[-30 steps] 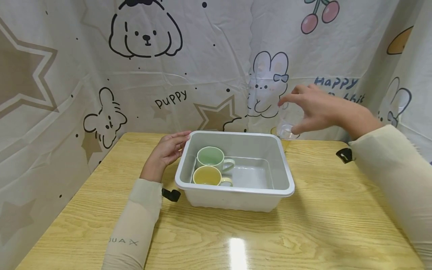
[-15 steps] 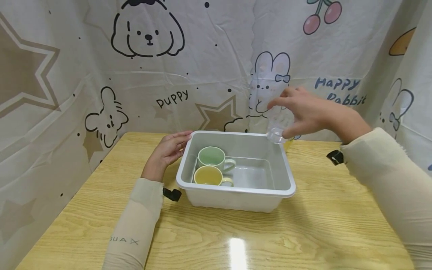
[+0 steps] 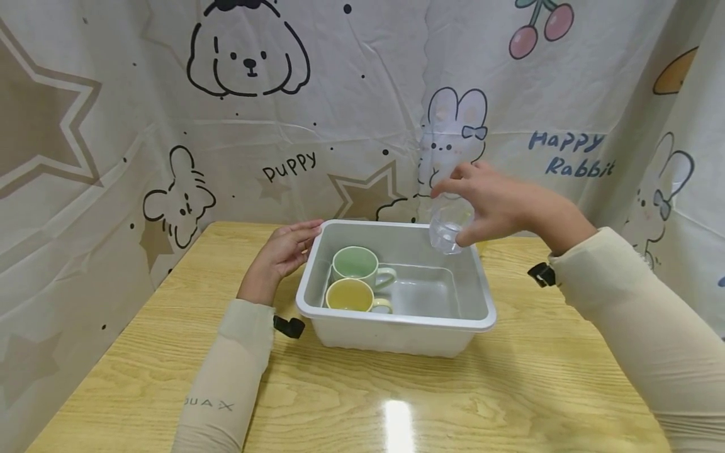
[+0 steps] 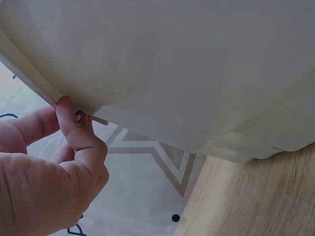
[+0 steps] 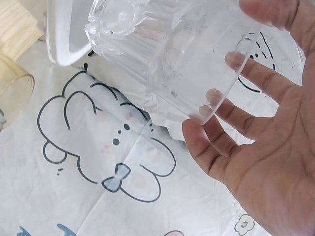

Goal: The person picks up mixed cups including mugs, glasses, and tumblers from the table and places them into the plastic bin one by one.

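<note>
In the head view my left hand (image 3: pixel 281 250) holds the rim of a light grey plastic basin (image 3: pixel 391 336) at its back left corner. The left wrist view has thumb and fingers pinching that rim, with the basin's outer wall (image 4: pixel 172 73) filling the view. My right hand (image 3: pixel 501 204) grips a clear faceted cup (image 3: pixel 446 234), tilted, over the basin's back right part. Up close, the right thumb and fingertips spread round the mouth of the clear cup. Inside the basin, on its left side, sit a green mug (image 3: pixel 355 264) and a yellow mug (image 3: pixel 347 296), handles to the right.
An amber see-through cup (image 5: pixel 15 91) stands behind the basin's right end, mostly hidden in the head view. The basin rests on a wooden table (image 3: pixel 317 402). A printed cloth curtain (image 3: pixel 362 75) hangs behind and at both sides.
My right hand has carried the clear cup leftward and down, from beyond the basin's back right corner to over its inside. The left hand stays at the rim.
</note>
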Action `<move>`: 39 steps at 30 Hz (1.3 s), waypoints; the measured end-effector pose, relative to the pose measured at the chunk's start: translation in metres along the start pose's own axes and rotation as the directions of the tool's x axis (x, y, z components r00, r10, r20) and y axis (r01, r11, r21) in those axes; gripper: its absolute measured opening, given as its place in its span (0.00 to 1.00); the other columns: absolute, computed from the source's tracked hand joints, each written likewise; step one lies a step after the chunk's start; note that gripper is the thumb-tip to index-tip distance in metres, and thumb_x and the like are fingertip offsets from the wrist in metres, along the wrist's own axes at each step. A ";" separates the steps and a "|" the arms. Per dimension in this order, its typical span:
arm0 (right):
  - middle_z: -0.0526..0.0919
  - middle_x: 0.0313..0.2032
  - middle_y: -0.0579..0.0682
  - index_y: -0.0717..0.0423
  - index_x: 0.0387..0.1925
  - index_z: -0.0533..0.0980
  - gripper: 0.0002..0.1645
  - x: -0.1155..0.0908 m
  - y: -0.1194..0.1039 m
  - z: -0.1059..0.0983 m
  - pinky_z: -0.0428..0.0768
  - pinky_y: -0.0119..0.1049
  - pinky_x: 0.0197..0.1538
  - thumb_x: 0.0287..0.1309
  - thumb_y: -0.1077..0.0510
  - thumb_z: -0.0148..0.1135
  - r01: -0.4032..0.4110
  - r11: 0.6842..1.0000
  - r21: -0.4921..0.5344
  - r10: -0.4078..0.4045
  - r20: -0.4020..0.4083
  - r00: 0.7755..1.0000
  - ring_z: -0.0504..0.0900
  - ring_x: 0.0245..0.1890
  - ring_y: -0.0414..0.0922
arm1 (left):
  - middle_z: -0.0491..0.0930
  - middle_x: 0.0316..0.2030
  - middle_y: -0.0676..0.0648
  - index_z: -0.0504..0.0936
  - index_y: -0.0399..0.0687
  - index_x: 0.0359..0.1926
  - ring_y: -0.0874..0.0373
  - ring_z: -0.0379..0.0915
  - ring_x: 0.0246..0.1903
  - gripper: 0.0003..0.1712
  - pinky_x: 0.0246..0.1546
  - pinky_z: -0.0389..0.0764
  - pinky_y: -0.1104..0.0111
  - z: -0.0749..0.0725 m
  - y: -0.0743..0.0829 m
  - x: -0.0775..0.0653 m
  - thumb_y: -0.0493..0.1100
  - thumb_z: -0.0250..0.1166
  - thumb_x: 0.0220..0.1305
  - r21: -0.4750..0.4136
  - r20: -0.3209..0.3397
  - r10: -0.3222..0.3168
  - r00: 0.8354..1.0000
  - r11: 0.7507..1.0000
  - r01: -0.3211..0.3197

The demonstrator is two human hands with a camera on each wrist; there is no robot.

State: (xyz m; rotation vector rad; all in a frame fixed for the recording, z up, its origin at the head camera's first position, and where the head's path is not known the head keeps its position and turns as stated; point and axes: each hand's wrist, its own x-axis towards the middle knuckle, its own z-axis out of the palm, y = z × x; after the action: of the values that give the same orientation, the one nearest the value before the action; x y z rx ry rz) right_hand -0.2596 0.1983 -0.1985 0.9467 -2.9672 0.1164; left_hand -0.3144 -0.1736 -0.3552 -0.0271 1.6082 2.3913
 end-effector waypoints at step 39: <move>0.70 0.61 0.56 0.42 0.65 0.75 0.45 0.011 -0.003 0.081 0.78 0.53 0.50 0.38 0.54 0.77 0.123 0.987 0.108 -0.132 0.091 0.987 0.68 0.55 0.55 | 0.83 0.43 0.49 0.81 0.41 0.55 0.61 0.80 0.40 0.12 0.39 0.85 0.72 -0.001 0.000 0.001 0.32 0.62 0.73 -0.004 0.004 -0.003 1.000 1.000 0.003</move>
State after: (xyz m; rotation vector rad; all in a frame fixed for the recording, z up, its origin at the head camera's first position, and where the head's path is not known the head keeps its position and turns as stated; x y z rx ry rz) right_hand -0.2669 0.1831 -0.2781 1.1849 -3.0027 0.2275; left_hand -0.3151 -0.1748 -0.3559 -0.0255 1.6000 2.3913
